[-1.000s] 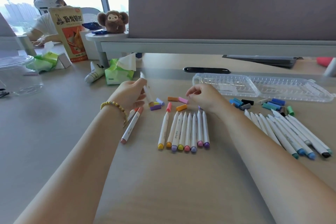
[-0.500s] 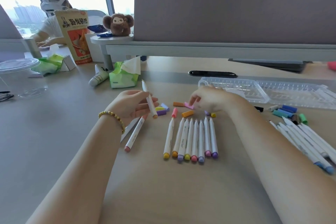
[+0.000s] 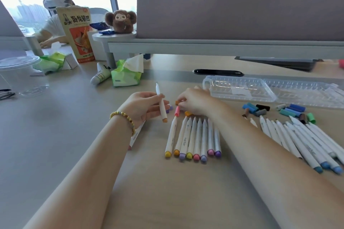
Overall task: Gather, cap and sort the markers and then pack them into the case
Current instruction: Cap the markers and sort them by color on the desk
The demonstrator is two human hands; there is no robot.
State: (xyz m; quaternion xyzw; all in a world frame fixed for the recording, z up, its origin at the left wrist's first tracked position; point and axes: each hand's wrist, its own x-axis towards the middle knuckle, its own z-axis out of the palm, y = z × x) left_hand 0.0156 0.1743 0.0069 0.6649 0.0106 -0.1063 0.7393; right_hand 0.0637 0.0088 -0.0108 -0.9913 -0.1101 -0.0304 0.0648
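My left hand (image 3: 143,107) grips an uncapped white marker (image 3: 161,105) with an orange end, tip pointing up. My right hand (image 3: 195,101) reaches among loose caps and pinches an orange cap (image 3: 177,102). A pink cap (image 3: 177,111) and another orange cap (image 3: 187,113) lie beside it. A row of several warm-coloured markers (image 3: 193,137) lies below the hands. Several blue-toned markers (image 3: 301,143) lie at the right, with blue, green and black caps (image 3: 290,110) above them. The clear open case (image 3: 260,90) lies behind. One more marker (image 3: 136,134) is partly hidden under my left wrist.
A green tissue pack (image 3: 126,76), a white tube (image 3: 100,76) and a snack bag (image 3: 76,33) stand at the back left. A clear plastic cup (image 3: 20,76) is at the far left. A grey desk divider (image 3: 240,9) runs along the back. Another person sits beyond it at the left.
My left hand lifted the marker and tilted it more upright. My right hand moved left from the marker row to the loose caps and took hold of an orange cap.
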